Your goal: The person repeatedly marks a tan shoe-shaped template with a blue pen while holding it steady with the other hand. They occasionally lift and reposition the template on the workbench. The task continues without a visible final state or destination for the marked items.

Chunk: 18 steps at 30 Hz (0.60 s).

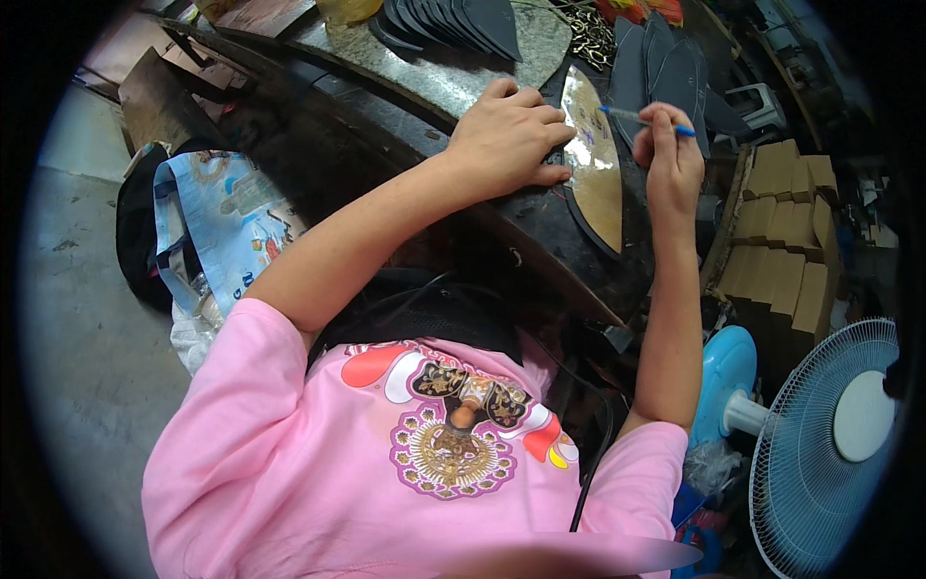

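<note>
Stiff, glossy template under the left hand, light pen in the right

At the upper centre of the frame, a fanned stack (453,24) of dark pieces lies on a speckled slab (410,69). Below and right of it, the left hand (511,140) has its fingers spread, the tips and thumb resting at the left edge of the template (596,169) rather than closed around it.

The template, leaf-shaped and tan, lies right of the upper centre on the dark surface (526,217). It looks thin, light and fairly stiff; its shine suggests a slippery face, so flat pressure from spread fingers near the middle should steady it better than a pinch at a pointed end. A dark piece (585,224) shows along its lower left edge; it is probably more pliable and best kept flat.

Farther right, the right hand (670,159) holds the pen (627,115) between thumb and fingers, its left end over the template's right edge; contact cannot be told. The pen looks light and rigid, best gripped along the barrel.
</note>
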### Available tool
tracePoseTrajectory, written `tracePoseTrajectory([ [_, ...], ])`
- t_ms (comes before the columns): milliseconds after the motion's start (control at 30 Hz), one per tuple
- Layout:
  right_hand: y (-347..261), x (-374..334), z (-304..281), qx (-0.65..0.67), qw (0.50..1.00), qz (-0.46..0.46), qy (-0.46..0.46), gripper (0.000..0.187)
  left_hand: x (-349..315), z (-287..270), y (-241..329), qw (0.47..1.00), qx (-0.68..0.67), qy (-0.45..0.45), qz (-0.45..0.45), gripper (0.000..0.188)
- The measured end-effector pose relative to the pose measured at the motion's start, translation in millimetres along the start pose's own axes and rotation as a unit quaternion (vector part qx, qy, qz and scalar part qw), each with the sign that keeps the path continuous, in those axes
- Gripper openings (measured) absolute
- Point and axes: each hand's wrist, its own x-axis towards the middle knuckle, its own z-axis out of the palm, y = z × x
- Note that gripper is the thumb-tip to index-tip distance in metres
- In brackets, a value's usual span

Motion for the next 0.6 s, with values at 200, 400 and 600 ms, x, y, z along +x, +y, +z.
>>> tracePoseTrajectory([
  [200, -19, -28, -31, -0.070, 0.992, -0.086, 0.062, 0.031, -1, 3, -2, 1.000, -0.008, 0.008, 0.007, 0.050],
  [400, -30, -39, -31, -0.306, 0.949, 0.070, -0.028, 0.029, -2, 4, -3, 1.000, -0.005, 0.026, 0.016, 0.050],
  [600, -3, -48, 1, -0.447, 0.894, 0.028, -0.033, 0.039, -3, 4, -4, 1.000, -0.011, 0.021, 0.015, 0.059],
])
